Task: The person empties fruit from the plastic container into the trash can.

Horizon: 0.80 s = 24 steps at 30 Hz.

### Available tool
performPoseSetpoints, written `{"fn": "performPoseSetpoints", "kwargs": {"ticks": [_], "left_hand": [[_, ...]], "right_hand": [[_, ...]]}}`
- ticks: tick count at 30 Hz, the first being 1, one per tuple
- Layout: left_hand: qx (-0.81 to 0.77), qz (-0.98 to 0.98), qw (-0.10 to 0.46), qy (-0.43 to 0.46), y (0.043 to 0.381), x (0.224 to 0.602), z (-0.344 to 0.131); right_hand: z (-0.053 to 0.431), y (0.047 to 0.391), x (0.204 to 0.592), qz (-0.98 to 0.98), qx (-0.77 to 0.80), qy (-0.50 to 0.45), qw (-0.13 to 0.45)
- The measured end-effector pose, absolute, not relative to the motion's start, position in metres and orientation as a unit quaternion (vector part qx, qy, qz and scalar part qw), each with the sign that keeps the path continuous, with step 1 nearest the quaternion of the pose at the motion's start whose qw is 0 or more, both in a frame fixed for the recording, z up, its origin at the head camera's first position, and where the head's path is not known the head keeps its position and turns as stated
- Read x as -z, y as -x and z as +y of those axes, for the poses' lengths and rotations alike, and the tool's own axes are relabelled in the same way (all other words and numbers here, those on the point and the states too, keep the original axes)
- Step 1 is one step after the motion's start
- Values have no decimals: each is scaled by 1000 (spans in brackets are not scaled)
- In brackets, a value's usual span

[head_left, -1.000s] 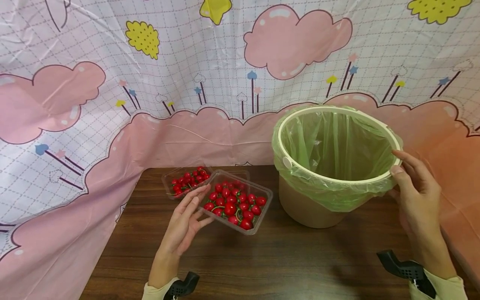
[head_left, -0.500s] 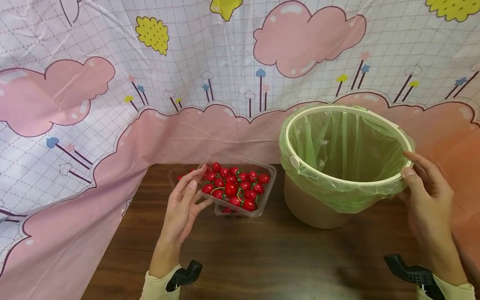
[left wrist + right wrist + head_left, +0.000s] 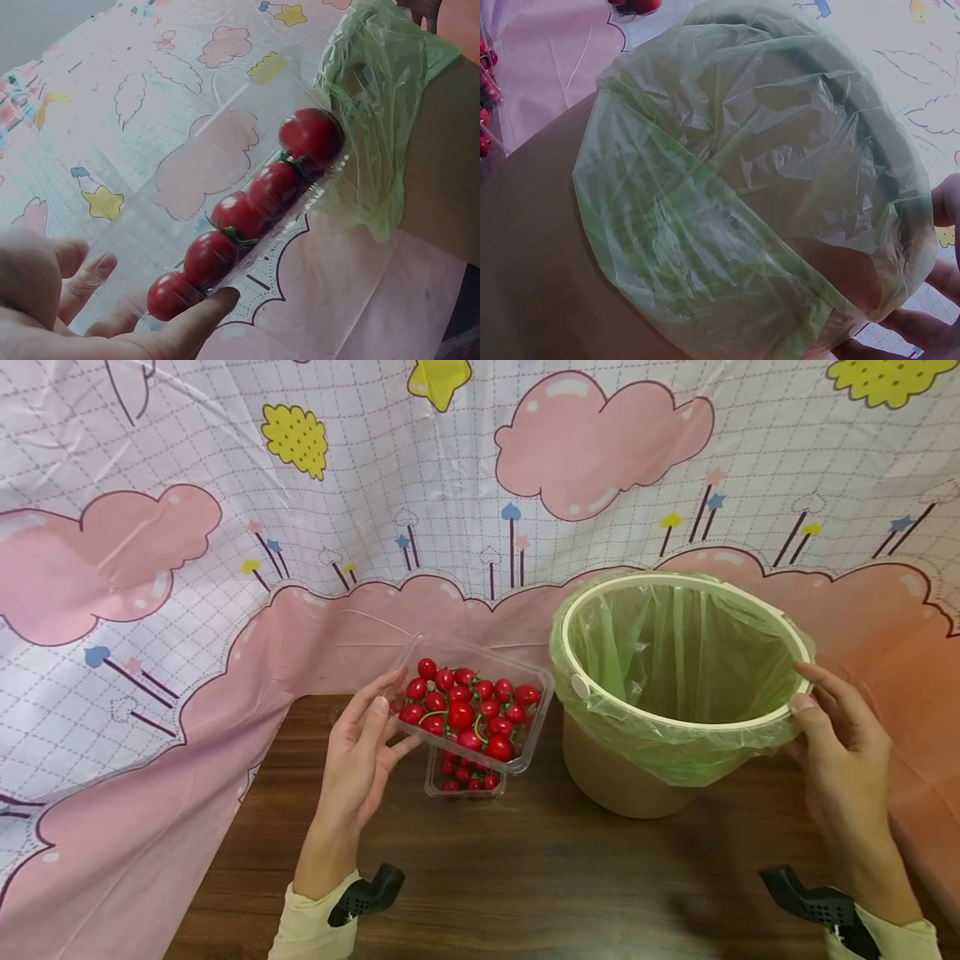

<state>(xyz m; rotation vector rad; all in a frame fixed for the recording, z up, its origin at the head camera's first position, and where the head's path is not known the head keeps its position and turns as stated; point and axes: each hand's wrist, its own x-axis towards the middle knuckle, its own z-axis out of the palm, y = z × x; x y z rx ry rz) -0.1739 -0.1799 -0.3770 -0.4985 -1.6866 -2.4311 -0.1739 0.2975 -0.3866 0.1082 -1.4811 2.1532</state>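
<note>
In the head view my left hand (image 3: pixel 352 760) holds a clear plastic box of cherry tomatoes (image 3: pixel 459 716) by its left side, raised and tilted above the table. Seen from the left wrist, a row of cherry tomatoes (image 3: pixel 247 214) shows through the box wall, with a finger along the underside. My right hand (image 3: pixel 847 752) grips the rim of a beige waste bin (image 3: pixel 622 777), thumb and fingers on its cream ring. A green bin liner (image 3: pixel 675 756) lines the bin and folds over the outside; the right wrist view shows the liner (image 3: pixel 682 217) up close.
A second clear box (image 3: pixel 468 781) of cherry tomatoes stands on the dark wooden table (image 3: pixel 525 877), partly hidden below the held box. A patterned cloth (image 3: pixel 420 527) hangs close behind and along both sides.
My left hand has lifted the box of cherry tomatoes upward and tilted it, uncovering another box below. The box at the back left is now mostly hidden. My right hand stays on the bin rim.
</note>
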Motion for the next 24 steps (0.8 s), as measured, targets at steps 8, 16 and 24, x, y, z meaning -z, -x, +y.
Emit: {"fn": "performPoseSetpoints", "kwargs": {"ticks": [8, 16, 24], "left_hand": [[807, -557, 90, 176, 181, 360, -174], [796, -562, 115, 190, 196, 340, -160], [804, -547, 114, 204, 210, 324, -143]], "right_hand": [[298, 174, 387, -544, -797, -44, 257], [298, 173, 388, -551, -793, -39, 259], [299, 172, 388, -562, -784, -46, 258]]}}
